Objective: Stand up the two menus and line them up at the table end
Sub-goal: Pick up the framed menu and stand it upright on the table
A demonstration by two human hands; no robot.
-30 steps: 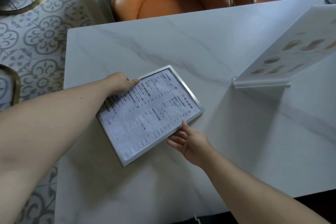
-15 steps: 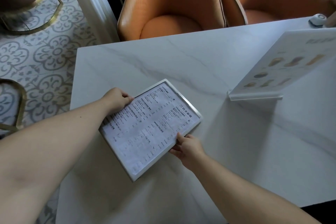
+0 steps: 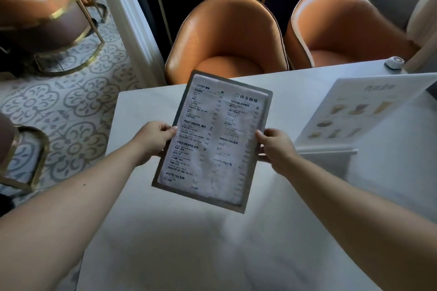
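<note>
White marble-look stone forms the table (image 3: 236, 255), smooth with faint grey veins. Above it, lifted clear of the surface, is a flat rectangular framed menu (image 3: 212, 139) with a dull metal border and a glossy printed sheet; its long axis runs from about 7 o'clock to 1 o'clock, top edge toward the two rounded orange leather chairs (image 3: 227, 40), printed face toward the camera. The left hand (image 3: 153, 142) pinches the frame's left edge at 9 o'clock, thumb on the front, the other fingers curled behind. The right hand (image 3: 274, 146) clamps the right edge at 3 o'clock likewise, thumb forward. At 2 o'clock a picture menu (image 3: 359, 111) leans in a clear acrylic stand (image 3: 326, 149) on the tabletop, with a small round white device (image 3: 394, 63) beyond it near the far edge.
</note>
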